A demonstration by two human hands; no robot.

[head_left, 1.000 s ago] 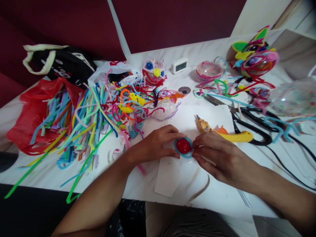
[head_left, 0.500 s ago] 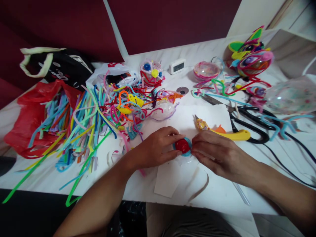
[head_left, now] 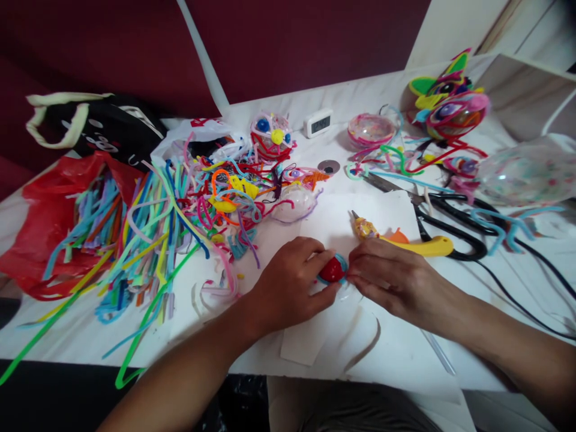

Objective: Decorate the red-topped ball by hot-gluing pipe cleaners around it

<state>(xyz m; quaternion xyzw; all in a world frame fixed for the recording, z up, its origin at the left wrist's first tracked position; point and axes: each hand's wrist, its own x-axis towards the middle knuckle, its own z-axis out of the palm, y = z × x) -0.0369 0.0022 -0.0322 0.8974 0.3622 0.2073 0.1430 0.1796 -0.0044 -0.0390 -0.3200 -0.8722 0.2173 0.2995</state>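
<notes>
My left hand (head_left: 300, 287) is closed around the left side of a shiny red ball (head_left: 333, 269), thumb below and fingers above. A light blue pipe cleaner (head_left: 344, 263) rings the ball's edge. From the other side, the fingertips of my right hand (head_left: 391, 277) pinch together at the ring's right edge; what lies between them is mostly hidden. Clear plastic shows just under the ball. Behind my right hand lies a yellow glue gun (head_left: 434, 246) with an orange trigger, its nozzle pointing to the far left.
Large black-handled scissors (head_left: 463, 237) lie right of the glue gun, near a black cord. Loose pipe cleaners (head_left: 157, 240) spill from a red bag (head_left: 33, 234) at left. Behind stand a decorated clear ball (head_left: 270, 139), a small white clock (head_left: 318, 123) and a pink-rimmed bowl (head_left: 371, 131).
My left hand has rolled slightly over the ball, its fingers now covering more of the ring's left and upper side. The right hand stays pinched at the ring's edge. The view has shifted slightly.
</notes>
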